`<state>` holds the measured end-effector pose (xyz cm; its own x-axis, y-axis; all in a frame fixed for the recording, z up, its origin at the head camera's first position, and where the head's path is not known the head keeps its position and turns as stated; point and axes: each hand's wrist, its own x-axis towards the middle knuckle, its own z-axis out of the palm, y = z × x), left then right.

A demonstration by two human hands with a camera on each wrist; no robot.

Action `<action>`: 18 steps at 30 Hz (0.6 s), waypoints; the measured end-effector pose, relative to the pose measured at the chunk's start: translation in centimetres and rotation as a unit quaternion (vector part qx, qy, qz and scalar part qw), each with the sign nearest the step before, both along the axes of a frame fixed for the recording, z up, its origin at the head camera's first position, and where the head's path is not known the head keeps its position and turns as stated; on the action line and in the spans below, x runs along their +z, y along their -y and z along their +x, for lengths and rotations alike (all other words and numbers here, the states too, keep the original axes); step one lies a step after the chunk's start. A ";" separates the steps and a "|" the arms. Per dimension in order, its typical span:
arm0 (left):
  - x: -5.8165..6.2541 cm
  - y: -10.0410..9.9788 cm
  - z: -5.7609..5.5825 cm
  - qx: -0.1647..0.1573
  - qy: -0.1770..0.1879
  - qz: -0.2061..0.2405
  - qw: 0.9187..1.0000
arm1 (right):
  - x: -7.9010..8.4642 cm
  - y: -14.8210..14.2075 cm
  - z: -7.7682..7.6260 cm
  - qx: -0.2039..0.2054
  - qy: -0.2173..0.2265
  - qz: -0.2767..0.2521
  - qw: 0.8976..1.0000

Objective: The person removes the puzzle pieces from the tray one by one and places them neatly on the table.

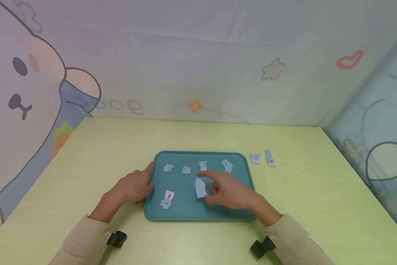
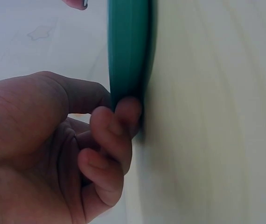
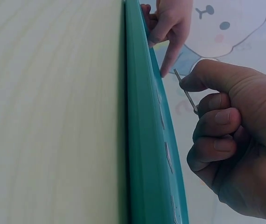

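Over the middle of the teal tray (image 1: 185, 214), my right hand (image 1: 229, 189) pinches a pale blue puzzle piece (image 1: 200, 187) with a wavy edge between thumb and index finger. In the right wrist view this thin piece (image 3: 186, 92) is edge-on and raised above the tray, with the other fingers curled. My left hand (image 1: 134, 185) grips the tray's left rim; in the left wrist view, fingertips (image 2: 128, 112) press against the tray edge (image 2: 129, 46). Inside the tray lie several irregular printed pieces, among them one at upper left (image 1: 168, 168) and a two-part one (image 1: 167, 200) at lower left.
Two more pieces, a squarish one (image 1: 255, 158) and a narrow one (image 1: 270, 158), lie on the pale wooden table (image 1: 301, 195) right of the tray. A printed cloth (image 1: 172, 66) hangs behind the table. Black straps (image 1: 117, 239) circle both sleeves.
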<state>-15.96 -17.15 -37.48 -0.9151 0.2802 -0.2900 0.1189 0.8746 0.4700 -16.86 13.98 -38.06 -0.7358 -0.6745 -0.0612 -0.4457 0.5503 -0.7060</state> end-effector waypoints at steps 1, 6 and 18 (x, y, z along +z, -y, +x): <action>0.0 0.0 0.0 0.000 -0.001 0.001 1.000 | 0.0 -0.1 -0.1 0.000 0.000 -0.001 1.000; -0.1 0.0 0.0 0.001 -0.001 0.002 1.000 | 0.2 -0.4 -0.4 0.000 -0.002 -0.002 1.000; 0.1 0.0 0.1 0.002 -0.002 0.004 1.000 | 0.8 -2.1 -1.2 -0.036 0.020 -0.010 0.999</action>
<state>-15.90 -17.15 -37.40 -0.9171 0.2790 -0.2847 0.1172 0.8714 0.4763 -18.03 16.03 -37.24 -0.7795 -0.6214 -0.0792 -0.3764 0.5658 -0.7336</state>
